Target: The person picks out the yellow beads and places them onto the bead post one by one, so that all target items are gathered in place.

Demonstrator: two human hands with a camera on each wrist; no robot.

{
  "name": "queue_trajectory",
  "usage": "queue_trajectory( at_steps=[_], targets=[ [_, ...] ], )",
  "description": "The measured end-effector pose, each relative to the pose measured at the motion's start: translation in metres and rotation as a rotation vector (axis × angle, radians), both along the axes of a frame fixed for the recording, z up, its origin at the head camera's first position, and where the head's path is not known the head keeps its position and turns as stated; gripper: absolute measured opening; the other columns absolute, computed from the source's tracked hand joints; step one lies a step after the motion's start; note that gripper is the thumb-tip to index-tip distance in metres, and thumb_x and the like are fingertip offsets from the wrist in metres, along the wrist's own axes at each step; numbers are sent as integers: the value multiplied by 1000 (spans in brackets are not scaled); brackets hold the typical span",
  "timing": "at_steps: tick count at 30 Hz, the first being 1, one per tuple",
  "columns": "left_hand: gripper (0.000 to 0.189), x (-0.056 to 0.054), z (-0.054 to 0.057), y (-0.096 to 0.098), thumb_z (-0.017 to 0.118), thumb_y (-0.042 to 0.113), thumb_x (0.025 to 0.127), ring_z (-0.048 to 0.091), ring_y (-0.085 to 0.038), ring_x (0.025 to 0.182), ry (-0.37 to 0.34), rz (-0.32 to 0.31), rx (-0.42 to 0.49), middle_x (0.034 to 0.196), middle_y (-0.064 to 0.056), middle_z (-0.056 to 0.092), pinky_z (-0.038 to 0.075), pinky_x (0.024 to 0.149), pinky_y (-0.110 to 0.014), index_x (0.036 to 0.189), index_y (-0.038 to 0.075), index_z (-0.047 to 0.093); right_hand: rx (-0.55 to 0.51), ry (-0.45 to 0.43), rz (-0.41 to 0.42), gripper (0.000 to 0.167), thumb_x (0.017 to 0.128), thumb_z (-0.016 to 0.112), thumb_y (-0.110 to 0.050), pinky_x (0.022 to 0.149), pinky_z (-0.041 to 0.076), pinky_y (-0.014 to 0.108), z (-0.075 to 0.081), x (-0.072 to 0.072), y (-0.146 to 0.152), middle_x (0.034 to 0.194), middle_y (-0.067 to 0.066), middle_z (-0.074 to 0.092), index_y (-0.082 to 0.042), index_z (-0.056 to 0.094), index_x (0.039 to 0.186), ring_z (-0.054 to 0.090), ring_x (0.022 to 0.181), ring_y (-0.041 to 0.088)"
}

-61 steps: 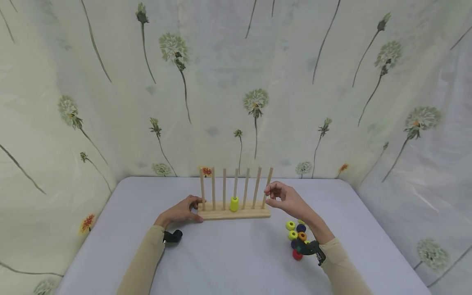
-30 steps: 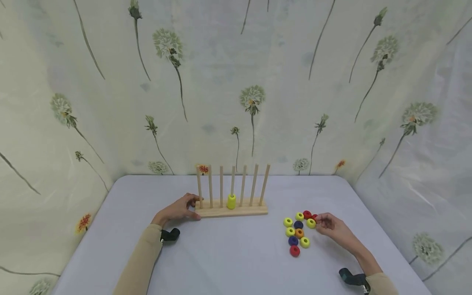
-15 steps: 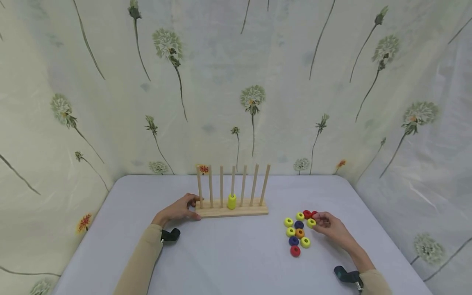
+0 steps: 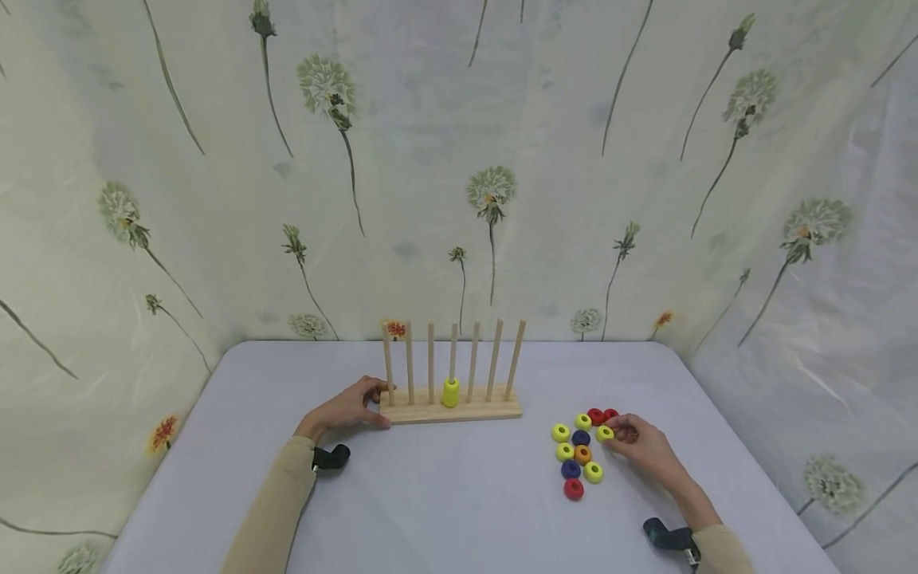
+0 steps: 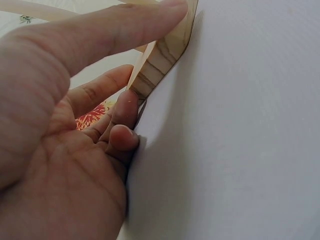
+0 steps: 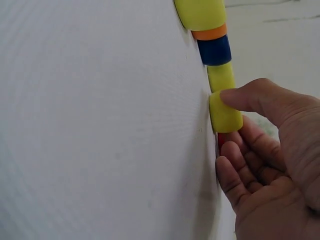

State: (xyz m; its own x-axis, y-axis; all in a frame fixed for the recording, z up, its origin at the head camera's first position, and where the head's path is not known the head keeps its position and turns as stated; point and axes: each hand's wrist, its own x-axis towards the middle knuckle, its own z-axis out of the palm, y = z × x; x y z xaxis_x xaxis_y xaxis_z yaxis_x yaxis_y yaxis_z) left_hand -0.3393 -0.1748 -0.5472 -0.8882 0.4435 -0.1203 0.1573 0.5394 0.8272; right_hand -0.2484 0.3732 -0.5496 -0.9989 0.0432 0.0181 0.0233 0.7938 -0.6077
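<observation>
In the head view a wooden peg stand [image 4: 476, 411] has a row of several upright pegs. Yellow beads [image 4: 450, 394] are stacked on its middle peg. My left hand [image 4: 347, 406] grips the left end of the base, thumb at the front and fingers behind; the left wrist view shows the base's end grain [image 5: 159, 62] between them. On the right, my right hand [image 4: 649, 448] pinches a yellow bead [image 6: 226, 114] at the edge of a bead cluster, thumb on its near side. The right index fingertip is partly hidden behind that bead.
Around the held bead lie two red beads [image 4: 595, 417], an orange bead [image 4: 583, 455], dark blue beads [image 4: 570, 469] and more yellow beads [image 4: 565, 452]. Nearest the front is another red bead [image 4: 573, 489]. A flower-patterned curtain [image 4: 430, 199] hangs behind the white table [image 4: 445, 502].
My right hand has moved from beside the stand's right peg down to the bead cluster, then slightly left onto a yellow bead. The left hand stays on the base.
</observation>
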Motion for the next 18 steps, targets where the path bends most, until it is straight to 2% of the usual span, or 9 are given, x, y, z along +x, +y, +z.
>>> queue_trajectory(
  at_steps=[6, 11, 18],
  targets=[
    [76, 0, 1, 0, 87, 30, 69, 41, -20, 105, 1, 8, -4, 115, -6, 46, 34, 89, -35, 133, 9, 53, 2, 4, -17, 36, 83, 74, -19, 66, 45, 22, -2, -1, -1, 97, 8, 61, -2, 60, 111, 54, 86, 20],
    [72, 4, 3, 0, 86, 29, 71, 42, -21, 104, 10, -4, 0, 114, -7, 47, 33, 89, -36, 132, 9, 53, -35, -26, -38, 38, 85, 72, -21, 65, 44, 22, 1, 1, -3, 98, 10, 60, -1, 58, 113, 53, 87, 21],
    [74, 3, 3, -1, 86, 32, 72, 42, -20, 104, 24, -17, -5, 115, -6, 47, 34, 89, -35, 133, 10, 52, -88, -6, -4, 38, 89, 68, -23, 66, 43, 22, 17, 1, -9, 98, 9, 56, -2, 56, 117, 49, 88, 20]
  ],
)
